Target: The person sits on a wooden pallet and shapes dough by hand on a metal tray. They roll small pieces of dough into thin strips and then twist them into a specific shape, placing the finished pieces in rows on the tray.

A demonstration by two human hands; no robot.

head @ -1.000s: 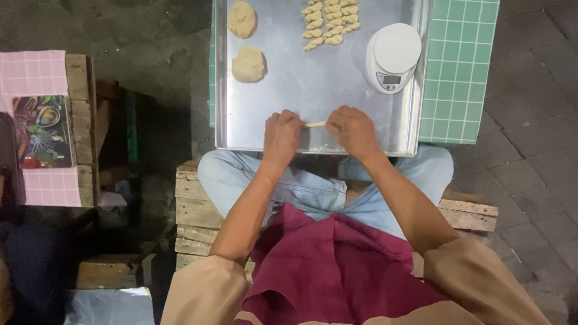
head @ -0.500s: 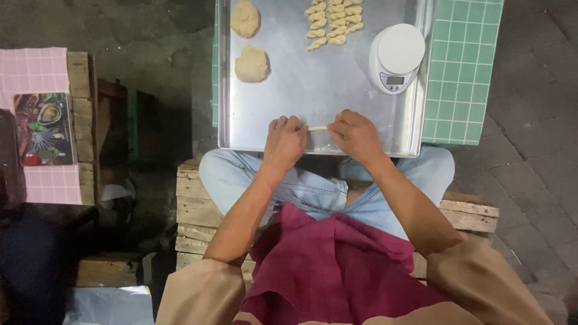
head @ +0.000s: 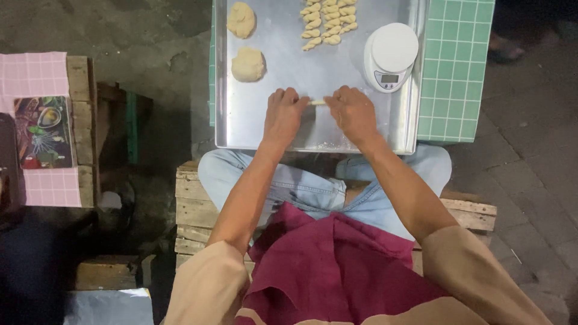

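Both the left hand (head: 283, 114) and the right hand (head: 355, 114) pinch a thin dough strip (head: 317, 102) with closed fingers over the metal tray (head: 271, 129). A colourful rectangular packet (head: 43, 132) lies far left on pink checked cloth (head: 36, 75). The shaped dough pieces (head: 328, 24) are cut off at the top edge.

Light falls from above on the metal tray (head: 271, 129), which shines pale with soft glare. Toward 9 o'clock the ground is dim, and the 7 o'clock corner is dark and blurred.
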